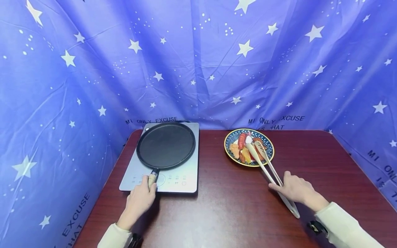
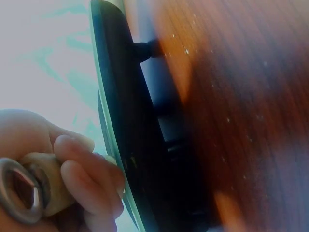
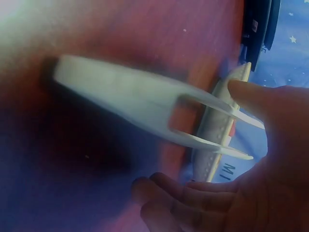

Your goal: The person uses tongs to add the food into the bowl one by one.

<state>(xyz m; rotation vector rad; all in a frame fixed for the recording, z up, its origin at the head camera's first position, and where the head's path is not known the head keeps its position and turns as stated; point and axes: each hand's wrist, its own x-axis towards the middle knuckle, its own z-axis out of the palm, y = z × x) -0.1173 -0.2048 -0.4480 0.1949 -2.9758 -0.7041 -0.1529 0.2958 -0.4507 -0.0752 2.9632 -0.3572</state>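
Note:
A round black frying pan rests on the induction cooker. My left hand grips its handle; in the left wrist view the fingers curl round it, beside the metal ring at its end. Long pale tongs lie with their tips among the food on a patterned plate, their other end toward me. Around the tongs spreads my right hand, thumb on one side and fingers on the other, with a gap showing beside the fingers in the right wrist view. Sausages lie on the plate.
The cooker stands at the left of a dark red wooden table, the plate toward the back right. A blue star-patterned curtain hangs behind and along both sides. A dark cable shows behind the cooker.

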